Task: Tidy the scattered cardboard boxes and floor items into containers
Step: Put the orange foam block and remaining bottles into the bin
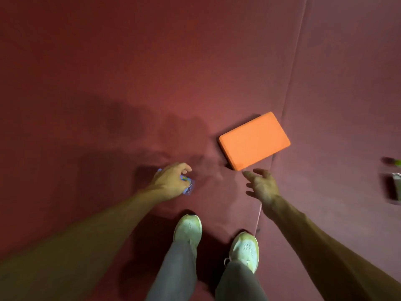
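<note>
An orange foam block lies flat on the dark red carpet, right of centre. My right hand hovers just below its near corner, fingers spread and loose, holding nothing. My left hand is curled round a small clear plastic packet with blue and coloured print, which is mostly hidden under my fingers and blurred.
My two feet in white shoes stand on the carpet just below the hands. A carpet seam runs up behind the block. At the right edge lie a small green-tipped item and a pale object, both cut off.
</note>
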`<state>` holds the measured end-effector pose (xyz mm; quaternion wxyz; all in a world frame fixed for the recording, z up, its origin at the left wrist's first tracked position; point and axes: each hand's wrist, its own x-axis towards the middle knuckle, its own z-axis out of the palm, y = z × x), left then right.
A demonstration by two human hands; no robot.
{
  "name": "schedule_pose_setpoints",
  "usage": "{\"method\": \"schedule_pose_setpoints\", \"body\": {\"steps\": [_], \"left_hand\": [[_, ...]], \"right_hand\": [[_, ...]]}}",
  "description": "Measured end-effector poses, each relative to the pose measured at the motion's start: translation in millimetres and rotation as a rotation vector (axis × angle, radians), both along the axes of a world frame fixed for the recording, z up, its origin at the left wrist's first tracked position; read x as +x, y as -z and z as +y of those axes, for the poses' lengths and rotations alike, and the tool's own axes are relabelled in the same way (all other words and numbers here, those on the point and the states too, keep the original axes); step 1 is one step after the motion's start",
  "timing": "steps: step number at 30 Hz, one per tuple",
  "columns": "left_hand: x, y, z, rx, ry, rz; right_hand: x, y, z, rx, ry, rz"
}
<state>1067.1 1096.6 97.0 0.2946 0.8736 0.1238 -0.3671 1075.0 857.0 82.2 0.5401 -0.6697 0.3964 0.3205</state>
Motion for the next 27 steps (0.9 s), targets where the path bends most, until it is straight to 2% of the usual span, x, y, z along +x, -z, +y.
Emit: {"method": "schedule_pose_setpoints", "body": {"steps": [2, 6, 9, 13, 15, 17, 21, 24, 27], "left_hand": [[0, 51, 13, 0.083, 0.098, 0.009], [-6, 134, 40, 0.295, 0.463, -0.045], [-9, 173, 48, 0.331, 0.582, 0.002], [-14, 203, 48, 0.388, 0.695, -0.070], [-12, 200, 45, 0.356, 0.641, -0.090], [-4, 185, 39, 0.293, 0.500, -0.079], [15, 132, 26, 0.187, 0.276, -0.039], [32, 93, 18, 0.150, 0.236, -0.020], [53, 90, 11, 0.107, 0.194, -0.004]], "right_hand": [[13, 46, 9, 0.031, 0.083, 0.012], [35, 129, 19, 0.061, 0.238, 0.082], [45, 171, 24, 0.009, 0.392, 0.096], [44, 194, 28, -0.046, 0.545, 0.085], [43, 191, 26, 0.044, 0.531, 0.101], [41, 180, 20, 0.091, 0.508, 0.143], [24, 139, 12, 0.040, 0.553, 0.184], [16, 110, 14, 0.096, 0.526, 0.212], [17, 112, 15, 0.098, 0.512, 0.195]]}}
